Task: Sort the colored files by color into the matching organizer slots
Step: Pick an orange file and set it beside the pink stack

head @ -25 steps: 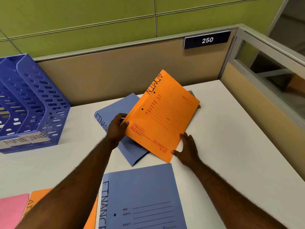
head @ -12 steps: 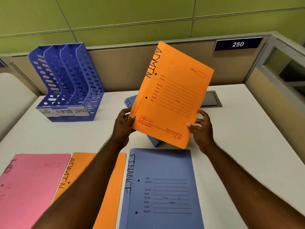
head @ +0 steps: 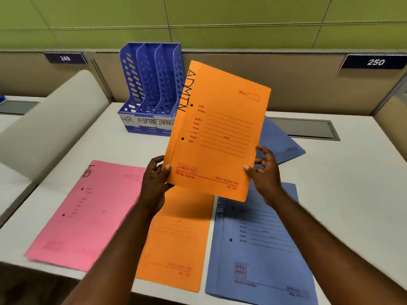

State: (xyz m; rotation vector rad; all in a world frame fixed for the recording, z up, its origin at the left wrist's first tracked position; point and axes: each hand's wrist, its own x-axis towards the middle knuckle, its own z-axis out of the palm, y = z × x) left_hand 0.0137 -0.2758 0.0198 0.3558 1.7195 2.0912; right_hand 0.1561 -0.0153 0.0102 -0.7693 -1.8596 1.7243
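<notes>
Head view: left hand [head: 155, 183] and right hand [head: 265, 172] are gripping the orange file [head: 217, 130] by its lower corners, above the surface [head: 352, 183], near the organizer [head: 152, 89]. Judged light, thin, floppy; supporting both edges is advisable.

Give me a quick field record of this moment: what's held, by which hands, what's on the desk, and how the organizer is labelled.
held: orange file marked ADMIN, raised upright, tilted
left hand: grips the file's lower left corner
right hand: pinches its lower right edge
organizer: blue, three slots labelled HR, ADMIN, FINANCE, left to right; no files seen inside
flat on desk: pink file marked HR, second orange file, blue file
behind held file: another blue file, partly hidden
</notes>
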